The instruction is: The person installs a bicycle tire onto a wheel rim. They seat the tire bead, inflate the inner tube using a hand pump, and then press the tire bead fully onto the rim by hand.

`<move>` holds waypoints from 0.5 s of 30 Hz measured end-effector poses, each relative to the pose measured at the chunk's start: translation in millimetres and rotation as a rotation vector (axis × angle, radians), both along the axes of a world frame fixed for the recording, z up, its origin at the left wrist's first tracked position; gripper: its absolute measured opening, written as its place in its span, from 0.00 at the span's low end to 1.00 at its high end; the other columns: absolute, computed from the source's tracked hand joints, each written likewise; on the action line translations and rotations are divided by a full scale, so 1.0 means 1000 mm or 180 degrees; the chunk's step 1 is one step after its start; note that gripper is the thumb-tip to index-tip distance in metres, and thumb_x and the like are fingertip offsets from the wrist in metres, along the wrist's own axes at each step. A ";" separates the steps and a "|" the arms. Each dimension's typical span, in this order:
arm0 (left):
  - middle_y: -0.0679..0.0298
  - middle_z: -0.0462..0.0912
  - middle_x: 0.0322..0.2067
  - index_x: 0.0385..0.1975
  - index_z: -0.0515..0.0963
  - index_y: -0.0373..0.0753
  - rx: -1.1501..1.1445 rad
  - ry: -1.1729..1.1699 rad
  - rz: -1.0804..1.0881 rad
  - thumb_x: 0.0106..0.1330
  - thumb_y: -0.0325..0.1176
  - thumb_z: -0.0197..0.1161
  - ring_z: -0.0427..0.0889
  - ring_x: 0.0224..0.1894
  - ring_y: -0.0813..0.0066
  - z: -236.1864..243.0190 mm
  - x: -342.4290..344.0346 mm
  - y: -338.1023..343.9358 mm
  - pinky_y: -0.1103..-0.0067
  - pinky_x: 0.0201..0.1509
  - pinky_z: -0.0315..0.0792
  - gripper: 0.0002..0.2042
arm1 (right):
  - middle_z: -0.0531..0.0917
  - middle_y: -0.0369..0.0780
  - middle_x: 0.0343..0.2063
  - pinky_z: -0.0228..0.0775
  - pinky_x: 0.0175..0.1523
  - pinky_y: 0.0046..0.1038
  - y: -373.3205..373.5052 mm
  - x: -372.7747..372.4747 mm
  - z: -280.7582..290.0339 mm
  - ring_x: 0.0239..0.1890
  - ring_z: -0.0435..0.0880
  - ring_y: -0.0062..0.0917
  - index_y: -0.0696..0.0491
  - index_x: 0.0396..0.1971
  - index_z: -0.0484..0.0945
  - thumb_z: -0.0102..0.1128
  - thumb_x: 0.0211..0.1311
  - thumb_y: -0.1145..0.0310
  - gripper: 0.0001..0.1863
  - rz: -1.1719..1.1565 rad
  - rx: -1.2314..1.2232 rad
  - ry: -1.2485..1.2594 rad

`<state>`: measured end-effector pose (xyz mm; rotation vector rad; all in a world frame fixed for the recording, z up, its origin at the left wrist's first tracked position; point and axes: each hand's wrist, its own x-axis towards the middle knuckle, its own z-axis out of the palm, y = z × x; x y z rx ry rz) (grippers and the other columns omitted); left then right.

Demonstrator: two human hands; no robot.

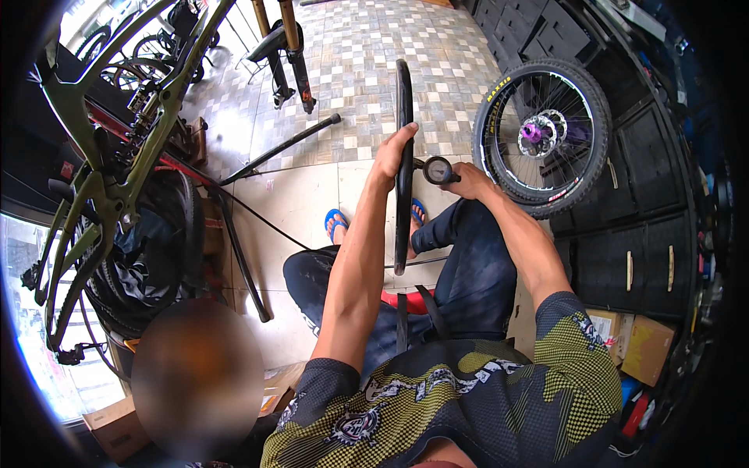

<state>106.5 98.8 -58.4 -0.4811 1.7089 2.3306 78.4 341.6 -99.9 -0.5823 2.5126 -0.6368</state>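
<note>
In front of me stands a black bicycle rim [402, 210], seen almost edge-on, so its spokes and hub do not show. My left hand [394, 156] is closed around its left side, with the fingertips reaching over the edge. To the right of the rim, my right hand [471, 181] grips a tire inflator gauge [438, 170] with a round dial. A short dark piece runs from the gauge toward the rim; whether it is joined to the rim cannot be made out. My knees lie on either side of the rim.
A tired wheel [546, 132] with a purple hub leans against black drawers [616, 257] on the right. On the left hangs a green bike frame [70, 101] above stand legs [242, 257]. A fork [292, 54] hangs ahead. Cardboard boxes [647, 351] sit at lower right.
</note>
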 end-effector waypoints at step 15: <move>0.65 0.76 0.28 0.38 0.79 0.39 0.0058 0.0072 -0.0013 0.67 0.62 0.67 0.76 0.25 0.75 0.001 -0.006 -0.003 0.77 0.30 0.72 0.27 | 0.91 0.51 0.32 0.79 0.50 0.43 -0.005 -0.005 0.010 0.41 0.91 0.48 0.56 0.40 0.89 0.74 0.57 0.52 0.22 -0.0004 0.0073 0.0127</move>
